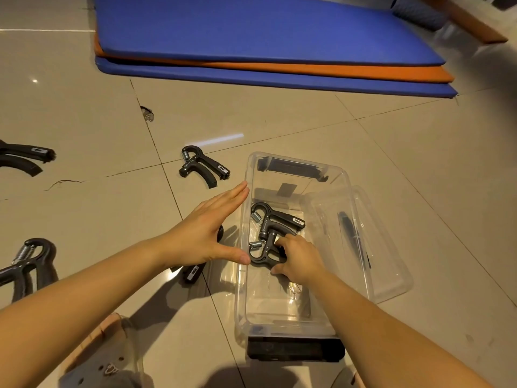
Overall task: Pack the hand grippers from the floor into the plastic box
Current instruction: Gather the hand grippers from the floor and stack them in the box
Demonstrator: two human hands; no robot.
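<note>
A clear plastic box [344, 180] stands open on the tiled floor. Two black hand grippers lie inside it: one [279, 219] toward the far end, and a nearer one [264, 253] that my right hand [299, 257] grips by its handles. My left hand [208, 231] is flat with straight fingers, pressed against the box's left wall from outside. Another hand gripper [204, 168] lies on the floor left of the box. One [193, 273] is partly hidden under my left hand. Two more hand grippers [25, 158] [28, 264] lie at the left edge.
The clear lid [363, 242] leans against the box's right side. Stacked blue and orange mats [265, 51] lie beyond the box. A black latch [295, 348] sits on the box's near end. My sandalled foot [106, 359] is at the bottom left.
</note>
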